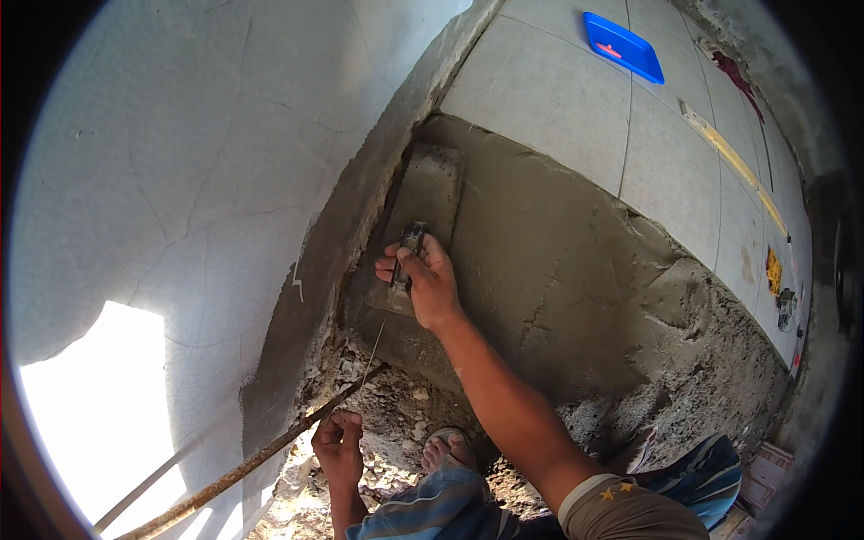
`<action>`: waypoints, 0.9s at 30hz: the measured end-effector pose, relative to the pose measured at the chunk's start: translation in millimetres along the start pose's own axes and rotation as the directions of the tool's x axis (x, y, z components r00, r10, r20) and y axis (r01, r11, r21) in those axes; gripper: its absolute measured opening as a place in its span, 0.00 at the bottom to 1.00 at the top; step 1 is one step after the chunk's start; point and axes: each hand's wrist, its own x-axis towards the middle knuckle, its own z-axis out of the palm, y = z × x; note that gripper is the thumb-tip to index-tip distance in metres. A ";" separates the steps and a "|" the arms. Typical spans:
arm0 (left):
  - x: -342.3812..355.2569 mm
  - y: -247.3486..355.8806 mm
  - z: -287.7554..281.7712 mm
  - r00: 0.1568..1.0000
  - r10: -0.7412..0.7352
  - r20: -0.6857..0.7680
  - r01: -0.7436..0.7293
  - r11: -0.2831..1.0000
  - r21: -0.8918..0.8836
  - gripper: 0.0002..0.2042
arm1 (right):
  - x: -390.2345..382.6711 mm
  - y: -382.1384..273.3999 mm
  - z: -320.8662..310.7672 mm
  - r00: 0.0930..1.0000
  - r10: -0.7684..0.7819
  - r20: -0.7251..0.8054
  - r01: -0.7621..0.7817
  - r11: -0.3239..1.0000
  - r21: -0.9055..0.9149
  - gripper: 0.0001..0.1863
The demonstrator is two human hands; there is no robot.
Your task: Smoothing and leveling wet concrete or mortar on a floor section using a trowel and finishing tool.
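Observation:
My right hand [434,286] is wrapped round the handle of a long rectangular plastering trowel [432,184]. Its cement-smeared blade lies flat on wet grey mortar [531,252], close along the foot of the wall. Below it, my left hand [339,450] pinches a thin string [373,351] between thumb and fingers. The string runs up, taut, towards the near end of the trowel; where it ends is hidden. A rusty rod [261,457] slants up from the lower left, past my left hand, to the rubble by the mortar's near edge.
Pale floor tiles [540,99] border the mortar on the far right. On them lie a blue tray [625,49] with a pink piece in it, a wooden strip [738,162] and a yellow item [773,272]. A white wall [207,180] stands left. Loose rubble [409,405] surrounds my sandalled foot.

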 end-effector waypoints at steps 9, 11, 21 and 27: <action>2.0 -5.2 1.2 1.000 0.011 -0.005 -0.012 1.000 -0.017 0.06 | 19.6 11.6 20.7 0.996 -0.023 -0.082 0.011 0.989 -0.147 0.09; 4.3 -6.4 0.3 0.999 0.051 -0.011 -0.051 0.999 0.013 0.06 | 21.7 13.8 25.1 0.992 -0.067 -0.106 0.045 0.980 -0.195 0.09; 3.5 -20.1 0.7 0.998 0.030 0.048 -0.032 0.998 0.048 0.06 | -16.7 -24.1 -13.1 0.942 -0.160 -0.295 0.096 0.971 -0.219 0.06; -0.2 -16.3 -0.6 0.996 0.049 0.076 -0.050 0.999 0.017 0.06 | -7.4 -31.0 -20.1 0.968 -0.169 -0.188 0.137 0.976 -0.169 0.07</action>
